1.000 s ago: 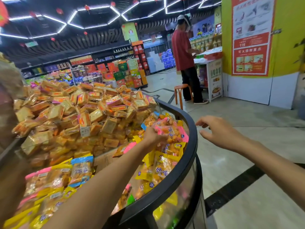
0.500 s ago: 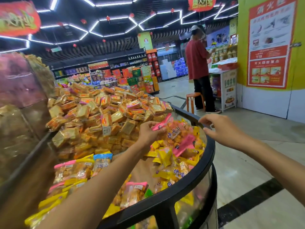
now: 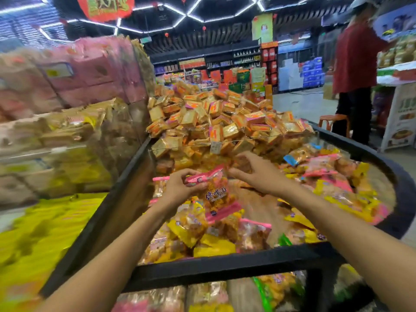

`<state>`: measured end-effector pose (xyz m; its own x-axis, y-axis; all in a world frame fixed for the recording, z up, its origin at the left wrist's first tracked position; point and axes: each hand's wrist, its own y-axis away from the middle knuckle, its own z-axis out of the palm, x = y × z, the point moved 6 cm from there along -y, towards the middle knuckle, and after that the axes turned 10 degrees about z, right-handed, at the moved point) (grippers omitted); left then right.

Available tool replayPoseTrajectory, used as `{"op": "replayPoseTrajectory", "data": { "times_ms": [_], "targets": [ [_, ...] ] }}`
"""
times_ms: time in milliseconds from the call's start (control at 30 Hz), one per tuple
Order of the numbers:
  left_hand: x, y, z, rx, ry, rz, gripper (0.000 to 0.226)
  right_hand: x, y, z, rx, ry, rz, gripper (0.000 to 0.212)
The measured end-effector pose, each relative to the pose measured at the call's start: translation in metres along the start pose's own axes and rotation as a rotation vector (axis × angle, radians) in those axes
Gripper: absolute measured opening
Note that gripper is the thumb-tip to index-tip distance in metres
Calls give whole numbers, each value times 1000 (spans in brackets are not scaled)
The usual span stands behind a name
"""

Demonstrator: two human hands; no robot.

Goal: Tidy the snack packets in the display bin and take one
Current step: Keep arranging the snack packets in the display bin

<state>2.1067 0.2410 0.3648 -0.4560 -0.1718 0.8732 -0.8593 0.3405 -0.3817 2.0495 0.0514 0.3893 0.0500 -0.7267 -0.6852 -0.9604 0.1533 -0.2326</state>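
A black-rimmed display bin [image 3: 225,264] holds many snack packets in pink, yellow and blue wrappers [image 3: 326,176]. My left hand [image 3: 180,188] pinches the top edge of a pink-edged snack packet [image 3: 217,194] and holds it above the pile in the bin's middle. My right hand [image 3: 256,174] hovers just right of that packet, fingers spread and loosely bent, holding nothing. Both forearms reach in over the bin's near rim.
Behind a clear divider, a heap of orange-gold square packets [image 3: 225,122] fills the back of the bin. Stacked pink and yellow goods [image 3: 67,109] stand at the left. A person in a red shirt [image 3: 355,70] stands at the back right beside an orange stool [image 3: 333,122] and a counter.
The camera has swung round to face the bin. My left hand has lifted the pink packet toward the middle. My right hand has moved from the rim in over the pile.
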Motion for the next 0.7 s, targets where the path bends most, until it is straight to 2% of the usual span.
{"op": "replayPoseTrajectory", "data": {
  "times_ms": [67,167,200,267,333,400,500,700],
  "targets": [
    [-10,-4,-11,15,-17,3,24,-10,-16,32,-76,-72,45,55],
    [-19,-13,-18,43,3,30,21,-14,-39,59,-76,-166,60,30],
    [-20,-16,-19,57,13,39,21,-13,-45,64,-78,-241,66,27],
    [-24,-21,-26,107,46,45,20,-14,-51,73,-97,-375,67,34],
    [-28,-23,-32,166,95,23,15,-14,-51,75,-96,-456,67,29],
    [-32,-25,-33,172,120,4,5,-13,-51,77,-99,-497,66,19],
    [-38,-23,-29,147,84,5,15,-6,-53,78,-119,-580,93,21],
    [-40,-21,-33,182,58,14,10,-5,-56,87,-204,-545,94,17]
  ]
}}
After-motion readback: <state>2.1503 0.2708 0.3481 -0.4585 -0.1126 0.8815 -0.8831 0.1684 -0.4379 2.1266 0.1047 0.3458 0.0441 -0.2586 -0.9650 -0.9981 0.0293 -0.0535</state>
